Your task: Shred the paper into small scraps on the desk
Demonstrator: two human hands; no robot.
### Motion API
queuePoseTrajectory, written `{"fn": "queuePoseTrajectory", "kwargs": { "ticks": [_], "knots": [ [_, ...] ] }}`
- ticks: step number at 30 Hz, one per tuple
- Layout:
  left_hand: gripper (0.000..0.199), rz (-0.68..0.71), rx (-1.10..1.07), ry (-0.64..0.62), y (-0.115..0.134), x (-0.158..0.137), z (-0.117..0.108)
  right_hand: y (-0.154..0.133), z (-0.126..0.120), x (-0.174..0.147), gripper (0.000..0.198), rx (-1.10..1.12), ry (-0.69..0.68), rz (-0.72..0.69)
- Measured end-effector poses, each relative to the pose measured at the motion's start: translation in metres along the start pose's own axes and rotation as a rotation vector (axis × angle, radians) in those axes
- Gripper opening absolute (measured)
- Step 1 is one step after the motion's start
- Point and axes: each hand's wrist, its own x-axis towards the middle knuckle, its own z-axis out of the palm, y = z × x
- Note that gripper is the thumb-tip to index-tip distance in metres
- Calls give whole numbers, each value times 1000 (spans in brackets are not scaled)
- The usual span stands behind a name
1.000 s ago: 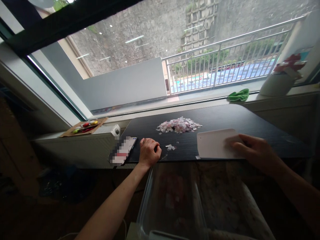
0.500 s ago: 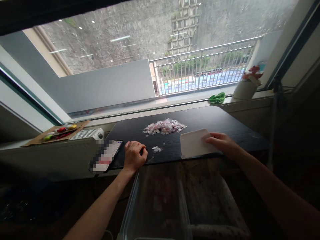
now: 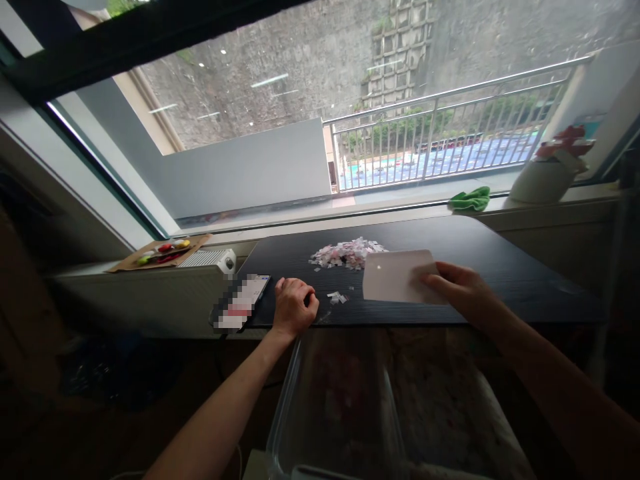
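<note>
My right hand (image 3: 457,287) grips a thin, flat white scraper (image 3: 395,275) by its right end, over the black tabletop (image 3: 480,253). The scraper's upper left corner overlaps the right end of a heap of small pale and pinkish paper-like pieces (image 3: 337,255). At the table's front edge rests my left hand (image 3: 294,307), its fingers curled; the inside of the curl is hidden. Between the two hands lie a few loose pieces (image 3: 337,297). Just left of my left hand is a phone (image 3: 245,300) with its screen partly blurred out.
Below the front edge stands a clear plastic bin (image 3: 340,400). A radiator (image 3: 165,293) carrying cardboard (image 3: 130,259) with colourful items is at the left. On the windowsill are a green cloth (image 3: 470,199) and a white container (image 3: 543,177) with a reddish top.
The scraper has moved away from the table's front edge towards the heap and changed tilt. My left hand stays by the phone. The whole view has shifted sideways.
</note>
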Motion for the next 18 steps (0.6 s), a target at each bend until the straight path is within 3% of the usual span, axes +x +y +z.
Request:
{"fn": "queuePoseTrajectory", "kwargs": {
  "ticks": [6,9,14,18],
  "knots": [
    [13,-22,-12,-6,1,0,0,7,40,10,25,-40,-125,-96],
    [12,-29,-24,-1,2,0,0,2,41,9,24,-79,-159,-110],
    [11,-25,-34,1,2,-1,1,-3,36,7,25,-154,-39,-145],
    [11,-21,-35,5,2,-1,0,-2,34,5,25,-165,-122,-111]
  ]
}}
